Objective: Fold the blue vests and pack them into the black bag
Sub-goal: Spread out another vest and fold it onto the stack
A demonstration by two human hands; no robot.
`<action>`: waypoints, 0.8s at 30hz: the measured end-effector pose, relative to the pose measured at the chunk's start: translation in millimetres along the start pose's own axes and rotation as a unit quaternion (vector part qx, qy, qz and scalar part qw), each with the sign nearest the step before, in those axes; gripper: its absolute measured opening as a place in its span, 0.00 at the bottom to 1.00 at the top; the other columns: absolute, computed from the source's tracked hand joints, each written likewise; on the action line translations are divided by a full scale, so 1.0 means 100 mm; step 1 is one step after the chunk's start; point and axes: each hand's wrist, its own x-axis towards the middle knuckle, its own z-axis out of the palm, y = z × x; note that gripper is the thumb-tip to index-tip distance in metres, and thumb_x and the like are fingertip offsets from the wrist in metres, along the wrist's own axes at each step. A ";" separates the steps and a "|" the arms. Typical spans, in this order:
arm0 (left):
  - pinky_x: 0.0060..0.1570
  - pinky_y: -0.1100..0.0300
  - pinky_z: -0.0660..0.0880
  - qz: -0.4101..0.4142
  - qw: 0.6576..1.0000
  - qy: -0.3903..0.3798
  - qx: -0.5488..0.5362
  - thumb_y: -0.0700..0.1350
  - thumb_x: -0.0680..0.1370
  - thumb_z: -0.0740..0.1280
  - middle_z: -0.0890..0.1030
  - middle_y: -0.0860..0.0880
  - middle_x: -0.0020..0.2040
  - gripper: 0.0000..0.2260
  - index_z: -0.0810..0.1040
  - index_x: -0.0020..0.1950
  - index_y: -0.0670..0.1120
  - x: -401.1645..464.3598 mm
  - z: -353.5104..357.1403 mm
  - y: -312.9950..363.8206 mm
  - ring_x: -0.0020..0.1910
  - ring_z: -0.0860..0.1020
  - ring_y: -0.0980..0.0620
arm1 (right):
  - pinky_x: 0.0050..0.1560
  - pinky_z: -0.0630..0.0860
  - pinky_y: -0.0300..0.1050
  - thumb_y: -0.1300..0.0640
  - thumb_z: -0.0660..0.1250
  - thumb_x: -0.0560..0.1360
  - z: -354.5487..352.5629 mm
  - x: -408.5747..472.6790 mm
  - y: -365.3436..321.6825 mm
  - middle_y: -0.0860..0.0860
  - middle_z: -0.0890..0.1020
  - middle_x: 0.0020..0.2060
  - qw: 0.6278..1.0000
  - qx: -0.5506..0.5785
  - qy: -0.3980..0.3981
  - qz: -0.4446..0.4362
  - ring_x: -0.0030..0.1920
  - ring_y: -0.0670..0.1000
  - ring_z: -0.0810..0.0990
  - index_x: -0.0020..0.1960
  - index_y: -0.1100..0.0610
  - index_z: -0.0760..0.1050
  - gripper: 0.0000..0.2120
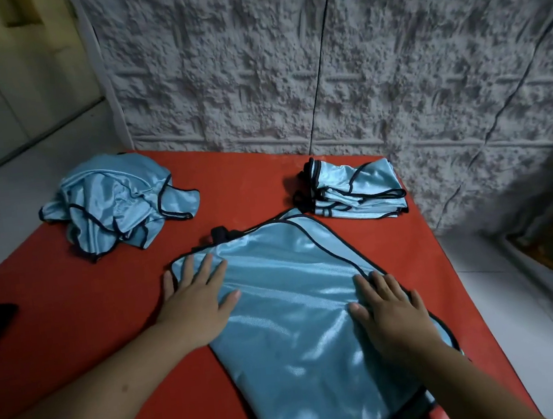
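Both hands, left (194, 301) and right (392, 316), lie flat with fingers straight on the blue vest (300, 310) spread mid-worktop (91, 316). Smoothing seems underway; folding it comes next. Beyond the vest sit a crumpled pile (113, 207) and folded stack (355, 188).

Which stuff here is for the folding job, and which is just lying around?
For the job:
flat vest under the left hand and right hand
crumpled vests
folded vests

Just there:
red table cover
grey textured wall
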 end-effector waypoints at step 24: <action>0.72 0.29 0.37 -0.017 0.994 -0.108 -0.018 0.74 0.77 0.46 0.33 0.47 0.82 0.38 0.38 0.81 0.60 -0.91 0.12 0.97 0.79 0.30 0.41 | 0.59 0.73 0.56 0.41 0.61 0.78 -0.20 0.08 -0.19 0.57 0.73 0.60 0.976 0.056 0.078 0.193 0.63 0.61 0.70 0.66 0.54 0.72 0.22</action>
